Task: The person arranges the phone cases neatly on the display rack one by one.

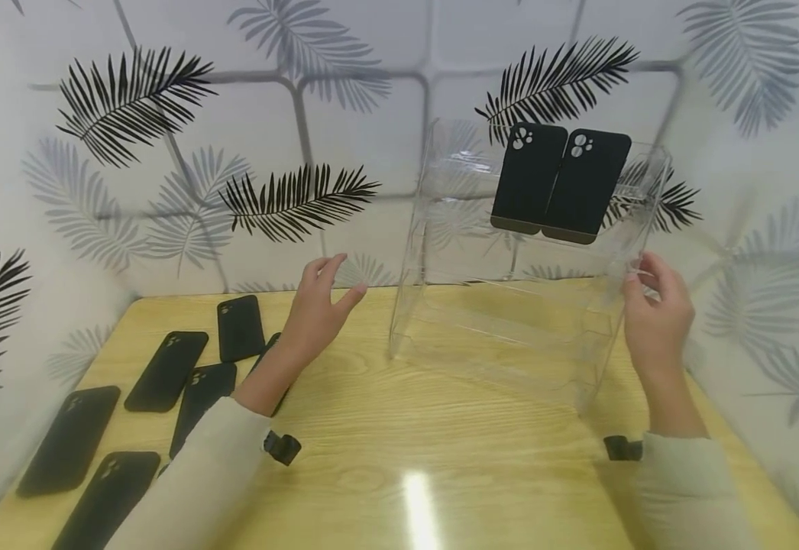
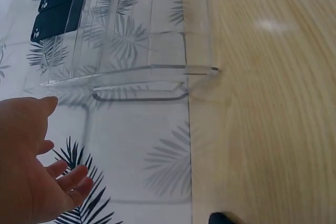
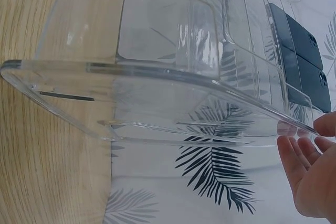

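A clear tiered display rack [image 1: 503, 330] stands on the table, its see-through side panels and shelf lips showing. Two black phone cases, a left one [image 1: 528, 179] and a right one [image 1: 587, 187], lean side by side on its top tier. With thumb and fingers, my right hand [image 1: 659, 313] pinches the rack's right side edge, as the right wrist view shows at the rack's rim [image 3: 157, 73]. My left hand [image 1: 320, 309] hovers left of the rack, apart from it, fingers loosely spread and holding nothing. The left wrist view shows that hand [image 2: 31, 166] beside the rack's left side.
Several black phone cases lie spread on the left of the wooden table [image 1: 372, 443], among them an upper one [image 1: 240, 328] and a lower left one [image 1: 69, 439]. My left forearm partly covers some. A leaf-patterned cloth [image 1: 344, 137] hangs behind and at both sides.
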A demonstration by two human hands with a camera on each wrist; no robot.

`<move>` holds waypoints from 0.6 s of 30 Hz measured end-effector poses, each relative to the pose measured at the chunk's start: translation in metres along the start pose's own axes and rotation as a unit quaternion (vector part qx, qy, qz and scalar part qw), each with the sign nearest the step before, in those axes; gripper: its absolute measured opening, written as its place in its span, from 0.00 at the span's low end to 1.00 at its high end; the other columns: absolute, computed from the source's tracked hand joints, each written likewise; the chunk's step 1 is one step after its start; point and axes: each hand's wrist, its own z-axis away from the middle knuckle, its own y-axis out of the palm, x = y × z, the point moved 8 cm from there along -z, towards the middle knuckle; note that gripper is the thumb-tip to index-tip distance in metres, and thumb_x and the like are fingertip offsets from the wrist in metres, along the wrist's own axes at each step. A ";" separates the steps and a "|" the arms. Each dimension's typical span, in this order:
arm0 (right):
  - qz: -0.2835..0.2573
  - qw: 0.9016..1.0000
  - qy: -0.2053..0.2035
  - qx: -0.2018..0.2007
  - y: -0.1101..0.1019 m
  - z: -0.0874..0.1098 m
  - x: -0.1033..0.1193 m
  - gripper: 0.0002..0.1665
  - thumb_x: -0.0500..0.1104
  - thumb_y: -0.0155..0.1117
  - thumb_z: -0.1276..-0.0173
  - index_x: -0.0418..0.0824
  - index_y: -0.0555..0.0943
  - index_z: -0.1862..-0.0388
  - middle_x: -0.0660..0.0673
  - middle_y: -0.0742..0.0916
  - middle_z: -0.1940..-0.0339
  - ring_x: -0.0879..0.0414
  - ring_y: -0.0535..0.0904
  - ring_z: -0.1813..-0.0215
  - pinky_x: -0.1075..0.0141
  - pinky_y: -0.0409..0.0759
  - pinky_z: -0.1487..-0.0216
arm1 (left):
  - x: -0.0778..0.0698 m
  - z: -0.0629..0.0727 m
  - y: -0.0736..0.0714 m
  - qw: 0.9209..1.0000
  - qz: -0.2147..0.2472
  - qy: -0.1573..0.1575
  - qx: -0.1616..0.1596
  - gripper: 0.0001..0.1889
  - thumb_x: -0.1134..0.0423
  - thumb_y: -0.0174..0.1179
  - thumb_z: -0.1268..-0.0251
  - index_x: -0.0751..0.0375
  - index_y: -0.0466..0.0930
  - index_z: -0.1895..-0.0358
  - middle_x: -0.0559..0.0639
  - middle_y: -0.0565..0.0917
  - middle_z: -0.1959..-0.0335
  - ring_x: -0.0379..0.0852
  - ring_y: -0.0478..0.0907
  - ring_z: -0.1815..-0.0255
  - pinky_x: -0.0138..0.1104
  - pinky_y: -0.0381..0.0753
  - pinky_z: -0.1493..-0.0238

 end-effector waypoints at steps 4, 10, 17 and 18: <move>0.002 1.000 0.005 0.003 -0.001 -0.001 0.000 0.22 0.45 0.59 0.25 0.45 0.80 0.34 0.50 0.84 0.44 0.71 0.78 0.48 0.76 0.78 0.46 | 0.024 0.014 -0.005 0.999 -0.023 -0.021 0.023 0.37 0.41 0.54 0.25 0.52 0.57 0.21 0.61 0.57 0.23 0.63 0.58 0.23 0.60 0.64 0.29; 0.001 1.000 0.016 0.011 0.001 -0.001 0.000 0.22 0.45 0.58 0.25 0.44 0.79 0.34 0.50 0.84 0.43 0.70 0.78 0.48 0.76 0.77 0.46 | 0.060 0.034 -0.008 0.995 -0.058 -0.056 0.058 0.38 0.46 0.58 0.26 0.59 0.57 0.21 0.66 0.58 0.23 0.66 0.57 0.23 0.62 0.63 0.30; -0.005 1.000 0.020 0.008 0.001 0.000 0.001 0.23 0.44 0.58 0.25 0.44 0.79 0.34 0.49 0.84 0.43 0.69 0.78 0.48 0.74 0.78 0.44 | 0.091 0.050 -0.008 0.991 -0.074 -0.083 0.073 0.39 0.49 0.62 0.28 0.62 0.59 0.22 0.70 0.59 0.25 0.71 0.56 0.25 0.65 0.63 0.32; -0.004 1.000 0.021 0.009 0.001 0.001 0.001 0.23 0.44 0.58 0.25 0.44 0.79 0.34 0.49 0.84 0.43 0.69 0.78 0.48 0.74 0.78 0.44 | 0.095 0.052 -0.008 0.990 -0.083 -0.086 0.074 0.39 0.49 0.63 0.29 0.62 0.59 0.22 0.70 0.59 0.25 0.72 0.56 0.25 0.66 0.63 0.32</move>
